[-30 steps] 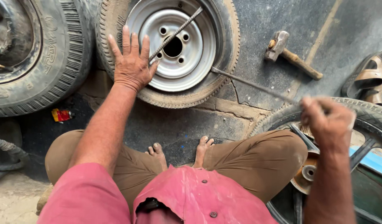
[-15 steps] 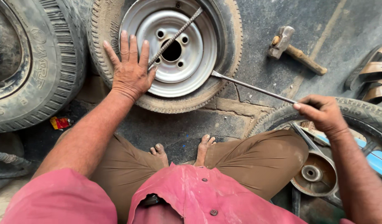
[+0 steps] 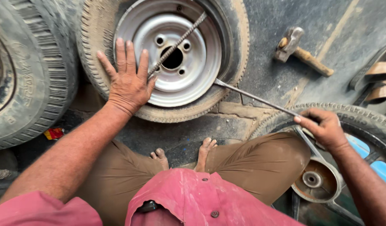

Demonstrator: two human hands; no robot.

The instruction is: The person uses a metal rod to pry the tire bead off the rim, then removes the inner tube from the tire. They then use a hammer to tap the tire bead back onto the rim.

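Your right hand (image 3: 325, 127) covers the near end of the long iron bar (image 3: 255, 98). The big tyre (image 3: 29, 79) runs off the left edge, the sandals (image 3: 379, 75) off the right, and the spoked wheel (image 3: 360, 125) off the bottom right corner.

Hammer (image 3: 302, 51) right of wheel (image 3: 167, 54)

Dusty pink-red short-sleeved shirt (image 3: 201, 196) with small dark buttons, brown trousers (image 3: 255, 163), bare feet (image 3: 205, 152), bare forearms; left hand (image 3: 128, 81) and right hand (image 3: 325, 127) ungloved, no rings.
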